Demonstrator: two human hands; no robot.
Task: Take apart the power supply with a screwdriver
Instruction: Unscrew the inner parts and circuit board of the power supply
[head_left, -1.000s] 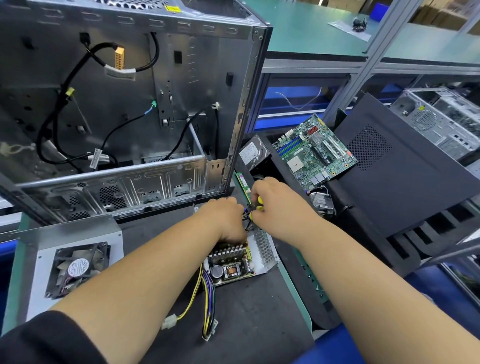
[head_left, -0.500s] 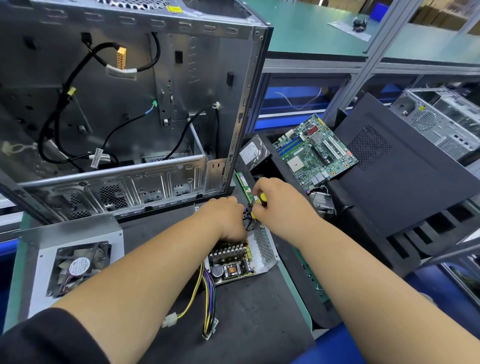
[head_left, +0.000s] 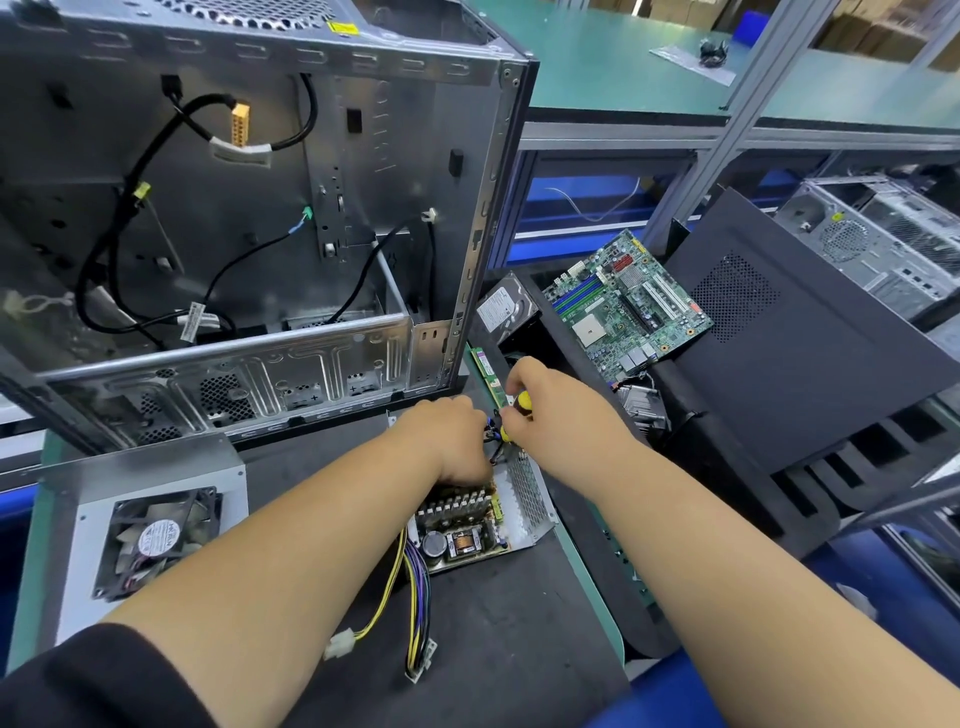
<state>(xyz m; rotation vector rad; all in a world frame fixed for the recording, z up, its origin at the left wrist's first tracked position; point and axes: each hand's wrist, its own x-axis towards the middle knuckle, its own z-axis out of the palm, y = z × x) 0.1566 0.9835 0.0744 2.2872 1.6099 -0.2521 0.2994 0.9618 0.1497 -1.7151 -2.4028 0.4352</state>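
While the left hand (head_left: 457, 441) steadies the rigid, sharp-edged power supply (head_left: 478, 519), the right hand (head_left: 540, 415) grips the screwdriver (head_left: 522, 401).

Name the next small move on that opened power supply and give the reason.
Probably keep turning the screwdriver at the far end of the power supply. The right hand grips its yellow handle there, while the left hand rests on the unit and steadies it. The circuit board is exposed but sits in its metal tray; the screw itself is hidden behind the hands.
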